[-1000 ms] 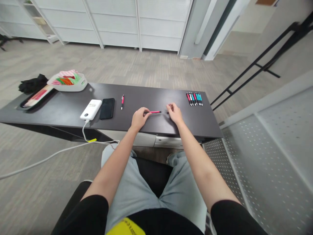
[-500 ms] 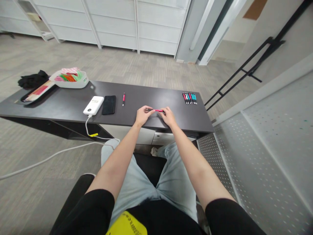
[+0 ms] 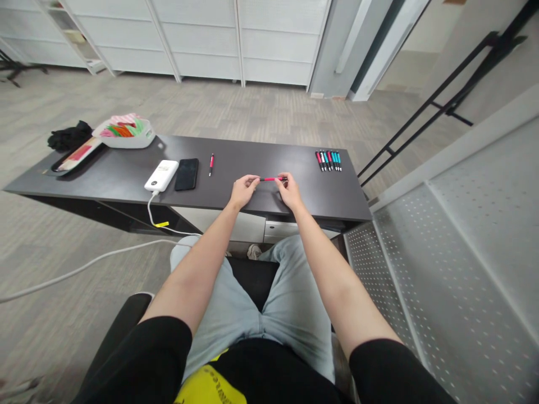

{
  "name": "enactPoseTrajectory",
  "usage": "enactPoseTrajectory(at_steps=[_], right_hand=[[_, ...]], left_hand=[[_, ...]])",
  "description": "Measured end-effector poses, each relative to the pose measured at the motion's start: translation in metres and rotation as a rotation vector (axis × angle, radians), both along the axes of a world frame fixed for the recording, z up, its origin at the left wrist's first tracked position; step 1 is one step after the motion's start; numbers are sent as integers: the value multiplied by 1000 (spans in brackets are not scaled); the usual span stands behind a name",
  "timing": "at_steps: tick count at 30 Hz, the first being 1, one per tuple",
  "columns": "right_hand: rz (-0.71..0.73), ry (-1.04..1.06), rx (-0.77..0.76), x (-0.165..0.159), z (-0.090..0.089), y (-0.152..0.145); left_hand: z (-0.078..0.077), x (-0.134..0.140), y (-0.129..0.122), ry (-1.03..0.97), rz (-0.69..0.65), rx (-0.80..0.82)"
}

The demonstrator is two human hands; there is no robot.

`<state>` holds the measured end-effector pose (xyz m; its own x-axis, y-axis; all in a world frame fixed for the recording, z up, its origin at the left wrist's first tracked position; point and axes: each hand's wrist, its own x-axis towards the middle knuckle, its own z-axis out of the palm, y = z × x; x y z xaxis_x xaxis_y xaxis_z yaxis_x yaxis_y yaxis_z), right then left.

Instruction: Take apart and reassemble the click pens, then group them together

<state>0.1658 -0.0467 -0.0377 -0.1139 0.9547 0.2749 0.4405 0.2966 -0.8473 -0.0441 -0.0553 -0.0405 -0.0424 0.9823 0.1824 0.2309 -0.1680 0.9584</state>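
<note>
Between my two hands, level and just above the dark tabletop [image 3: 236,154], is a red pen [image 3: 269,179] with dark ends. My left hand [image 3: 244,191] pinches its left end with thumb and fingers. At the opposite end, my right hand [image 3: 289,189] has its fingers closed around the pen. A second red pen [image 3: 211,165] lies alone on the table, left of my hands. To the right, several pens [image 3: 328,161] in red, white and teal lie side by side in a row.
Left of the lone pen are a black phone [image 3: 186,174] and a white power bank [image 3: 161,175] with a cable [image 3: 150,216] hanging over the front edge. Farther left stand a white basket [image 3: 147,134] of colourful items, a black tray [image 3: 63,171] and black cloth [image 3: 69,136].
My left hand has shifted toward the left end of the pen, so more of its red barrel shows between my hands. The camera view has shifted slightly.
</note>
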Motion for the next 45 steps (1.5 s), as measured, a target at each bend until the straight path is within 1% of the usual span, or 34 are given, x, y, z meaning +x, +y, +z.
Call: enactPoseTrajectory(at_steps=[7,12,16,19,23,26,30,36,41,45], right_hand=[[34,-61,49,-3,6,-3],[82,-142,16,-5,13,-10],[123,-201,-31,-5,18,-15],[154,-238,-63,0,22,-13],[196,-271,-81,14,26,-9],[174,-277,-74,23,27,-11],[150,-273,-77,27,26,-17],[173,-281,-109,29,26,-19],[176,-311,-146,33,28,-19],[167,-354,-200,34,31,-21]], left_hand=[[9,2,-5,-36,41,-23],[13,0,-11,5,30,-18],[9,-1,-14,105,26,0],[9,0,-16,226,31,23],[14,4,-19,429,9,46],[18,8,-22,563,-35,45],[22,12,-24,677,-72,31],[24,13,-27,761,-109,1],[26,14,-30,768,-136,-37],[33,13,-33,743,-181,-91]])
